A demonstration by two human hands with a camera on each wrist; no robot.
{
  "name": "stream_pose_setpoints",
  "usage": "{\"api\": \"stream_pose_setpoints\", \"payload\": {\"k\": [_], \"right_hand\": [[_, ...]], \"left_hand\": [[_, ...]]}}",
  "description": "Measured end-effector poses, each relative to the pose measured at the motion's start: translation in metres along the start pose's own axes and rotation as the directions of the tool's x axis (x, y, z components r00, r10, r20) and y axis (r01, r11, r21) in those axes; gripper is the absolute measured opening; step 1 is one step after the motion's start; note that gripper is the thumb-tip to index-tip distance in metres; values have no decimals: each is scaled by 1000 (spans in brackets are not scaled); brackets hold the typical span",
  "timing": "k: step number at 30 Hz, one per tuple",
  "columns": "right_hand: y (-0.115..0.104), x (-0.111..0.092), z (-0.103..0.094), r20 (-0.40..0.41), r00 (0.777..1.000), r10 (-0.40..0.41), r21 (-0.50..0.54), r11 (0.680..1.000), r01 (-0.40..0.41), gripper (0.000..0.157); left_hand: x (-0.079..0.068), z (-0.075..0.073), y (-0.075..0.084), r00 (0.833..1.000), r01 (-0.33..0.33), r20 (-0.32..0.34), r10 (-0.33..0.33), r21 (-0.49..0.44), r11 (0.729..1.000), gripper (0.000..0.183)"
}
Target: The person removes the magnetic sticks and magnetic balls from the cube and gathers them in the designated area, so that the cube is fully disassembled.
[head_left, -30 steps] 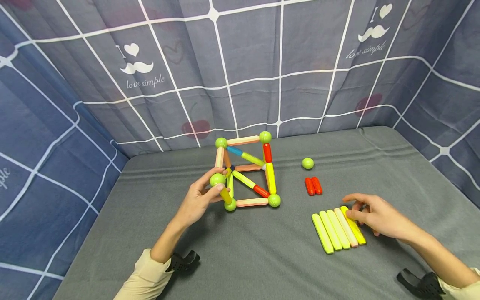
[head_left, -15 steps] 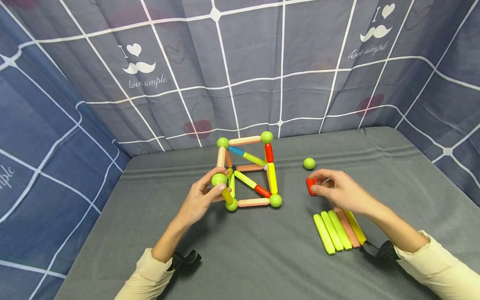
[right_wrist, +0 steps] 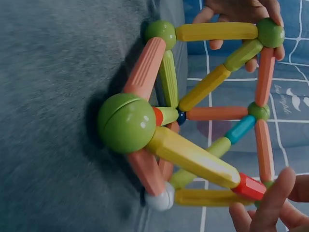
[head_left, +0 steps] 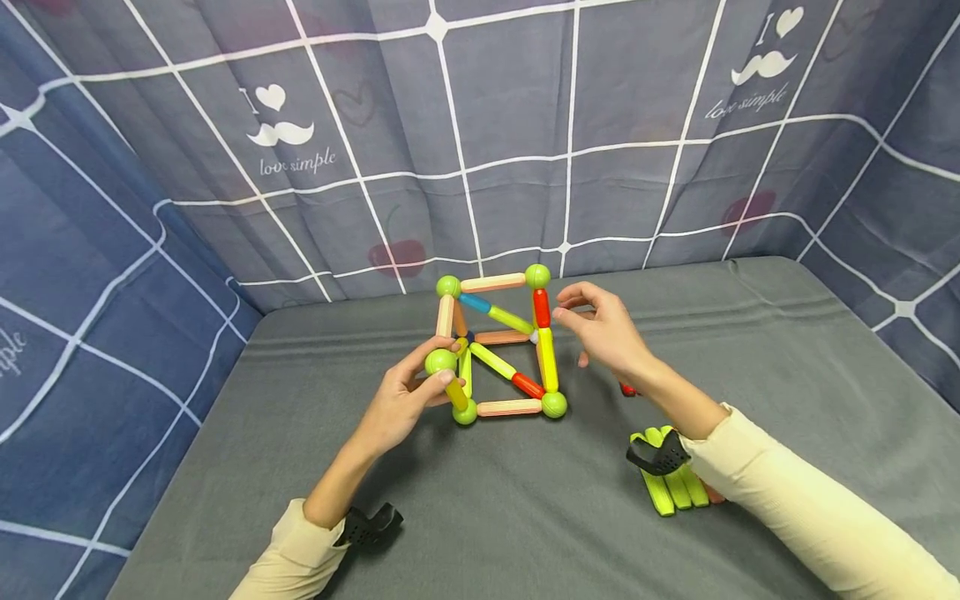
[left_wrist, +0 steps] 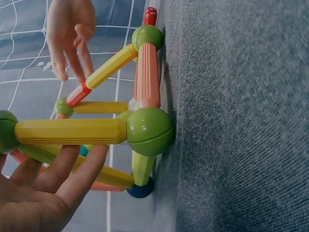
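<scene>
A ball-and-rod frame, built of green balls and coloured rods, stands on the grey cloth. My left hand point(head_left: 397, 404) pinches its near-left upper green ball point(head_left: 440, 362); a yellow rod point(left_wrist: 72, 131) runs from that ball down to a lower green ball point(left_wrist: 150, 131). At the frame's right side, my right hand point(head_left: 603, 329) is raised with loosely bent fingers and nothing seen in them. Its thumb and fingertips are close to a red rod point(head_left: 542, 308), which joins a longer yellow rod point(head_left: 549, 360) above the near-right green ball point(head_left: 554, 405).
Several light-green rods point(head_left: 660, 496) lie in a row at the right, partly under the right forearm and its black wrist strap point(head_left: 660, 455). A bit of red rod point(head_left: 628, 389) shows below the right wrist. A checked curtain point(head_left: 510, 200) hangs behind.
My right hand has swept left from the row of rods, past the short red rods, to the frame's right side. It now hides the loose green ball. My left hand keeps its hold.
</scene>
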State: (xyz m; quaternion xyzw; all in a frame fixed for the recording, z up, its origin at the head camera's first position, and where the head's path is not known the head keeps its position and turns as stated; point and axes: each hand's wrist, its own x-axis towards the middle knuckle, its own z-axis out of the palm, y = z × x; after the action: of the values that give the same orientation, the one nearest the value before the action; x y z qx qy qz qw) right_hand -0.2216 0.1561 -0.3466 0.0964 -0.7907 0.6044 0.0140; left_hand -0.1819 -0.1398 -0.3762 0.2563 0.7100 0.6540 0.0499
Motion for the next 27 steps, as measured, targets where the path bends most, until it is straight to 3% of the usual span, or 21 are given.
{"api": "stream_pose_setpoints", "payload": {"k": [8,12,18,27], "right_hand": [[2,15,20,-47,999,-20,15,1000,21,25],[4,18,26,-97,995,-34,-37,999,30,29],[8,18,28,-141,987,-78,-143,988,57,35],[8,15,25,-150,986,-71,-164,985,46,35]], "left_hand": [[0,0,0,1000,0,2,0,-6,1000,41],[0,1,-1,1000,-2,3,2,-3,1000,41],[0,1,-1,1000,4,-3,-4,0,1000,42],[1,1,0,1000,4,-7,-4,7,1000,40]]}}
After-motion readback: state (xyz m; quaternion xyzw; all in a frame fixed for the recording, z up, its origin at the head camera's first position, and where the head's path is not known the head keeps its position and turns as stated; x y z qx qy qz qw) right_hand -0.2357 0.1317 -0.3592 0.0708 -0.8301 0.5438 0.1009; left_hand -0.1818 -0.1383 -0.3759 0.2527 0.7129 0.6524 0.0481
